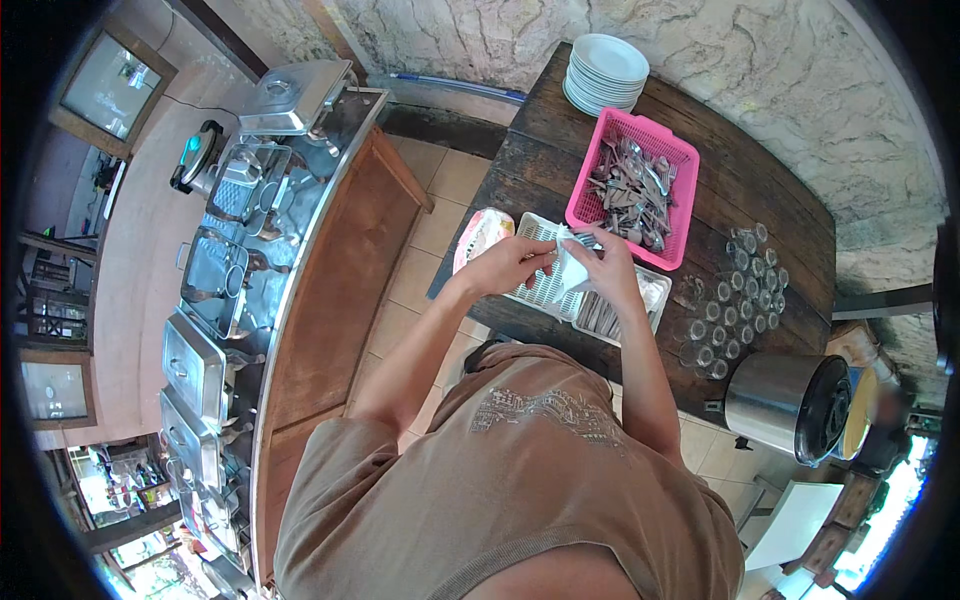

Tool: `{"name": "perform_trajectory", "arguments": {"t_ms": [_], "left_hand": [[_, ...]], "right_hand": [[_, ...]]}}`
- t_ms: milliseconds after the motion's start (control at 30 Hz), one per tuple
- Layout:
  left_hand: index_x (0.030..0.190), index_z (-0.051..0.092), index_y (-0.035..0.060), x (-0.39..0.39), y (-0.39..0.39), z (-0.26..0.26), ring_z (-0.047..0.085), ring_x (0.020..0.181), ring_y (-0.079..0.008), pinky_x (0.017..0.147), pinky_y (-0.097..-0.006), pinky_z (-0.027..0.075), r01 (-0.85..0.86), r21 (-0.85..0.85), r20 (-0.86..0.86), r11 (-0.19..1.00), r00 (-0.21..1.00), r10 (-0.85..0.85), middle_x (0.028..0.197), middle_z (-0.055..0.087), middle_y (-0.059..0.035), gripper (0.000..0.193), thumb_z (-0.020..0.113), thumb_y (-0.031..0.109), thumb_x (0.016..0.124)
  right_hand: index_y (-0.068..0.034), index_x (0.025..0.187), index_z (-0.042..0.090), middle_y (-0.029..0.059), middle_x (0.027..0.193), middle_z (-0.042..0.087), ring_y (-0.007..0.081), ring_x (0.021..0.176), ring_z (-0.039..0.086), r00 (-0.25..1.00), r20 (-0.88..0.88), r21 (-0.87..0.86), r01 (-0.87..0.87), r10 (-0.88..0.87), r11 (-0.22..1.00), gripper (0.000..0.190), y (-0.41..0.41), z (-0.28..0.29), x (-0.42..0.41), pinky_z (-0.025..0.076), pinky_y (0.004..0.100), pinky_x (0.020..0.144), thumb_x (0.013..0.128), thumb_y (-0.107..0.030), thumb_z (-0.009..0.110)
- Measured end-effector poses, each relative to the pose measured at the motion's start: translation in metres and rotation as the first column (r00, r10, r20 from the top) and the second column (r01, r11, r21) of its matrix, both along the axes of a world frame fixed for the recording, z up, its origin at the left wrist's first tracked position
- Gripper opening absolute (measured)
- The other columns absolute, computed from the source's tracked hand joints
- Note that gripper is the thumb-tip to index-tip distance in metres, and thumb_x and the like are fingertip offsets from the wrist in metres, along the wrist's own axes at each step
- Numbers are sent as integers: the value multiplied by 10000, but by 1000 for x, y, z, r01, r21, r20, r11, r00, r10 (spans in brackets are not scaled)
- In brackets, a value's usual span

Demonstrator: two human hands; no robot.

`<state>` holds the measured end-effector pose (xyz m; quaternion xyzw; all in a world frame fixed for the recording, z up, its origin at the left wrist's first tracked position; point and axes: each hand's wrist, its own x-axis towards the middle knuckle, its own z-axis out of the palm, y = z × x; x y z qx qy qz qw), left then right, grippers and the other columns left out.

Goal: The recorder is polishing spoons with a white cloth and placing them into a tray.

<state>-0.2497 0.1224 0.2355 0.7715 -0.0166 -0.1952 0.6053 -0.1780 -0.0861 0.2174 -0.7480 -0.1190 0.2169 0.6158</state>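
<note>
My right hand (611,266) holds a white napkin (574,270) with metal fork tines (583,240) showing at its top. My left hand (514,264) has its fingers curled, their tips pinching the napkin's left edge. Below both hands is a white plastic basket (536,289) with slotted sides. To its right, partly under my right forearm, a second white basket (660,289) holds a row of cutlery (598,315) and something white. Just beyond my hands stands a pink plastic basket (686,202) piled with loose forks, spoons and other cutlery (634,195).
A wrapped pack (482,234) lies at the dark wooden table's (517,169) left edge. Stacked white plates (607,67), several drinking glasses (742,289) and a steel urn (772,405) stand on it. Left, across the tiled floor, a counter (330,300) carries chafing dishes (195,367).
</note>
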Motion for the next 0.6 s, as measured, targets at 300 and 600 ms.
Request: {"name": "perform_trajectory", "arguments": {"t_ms": [300, 600], "left_hand": [[1244, 570, -52, -9, -7, 14, 665, 648, -146, 604, -297, 525, -84, 97, 155, 992, 986, 68, 917, 738, -102, 276, 582, 122, 1030], [1283, 599, -4, -16, -15, 14, 710, 683, -195, 644, -353, 546, -95, 210, 367, 973, 930, 12, 867, 732, -143, 304, 612, 71, 989]], "right_hand": [[-9, 1083, 708, 66, 880, 728, 100, 809, 654, 975, 178, -51, -126, 133, 991, 282, -6, 5, 0, 515, 277, 718, 882, -184, 799], [8, 1043, 691, 47, 903, 723, 91, 836, 654, 980, 109, -19, -166, 167, 986, 267, -12, -15, 8, 527, 280, 737, 832, -113, 802]]}}
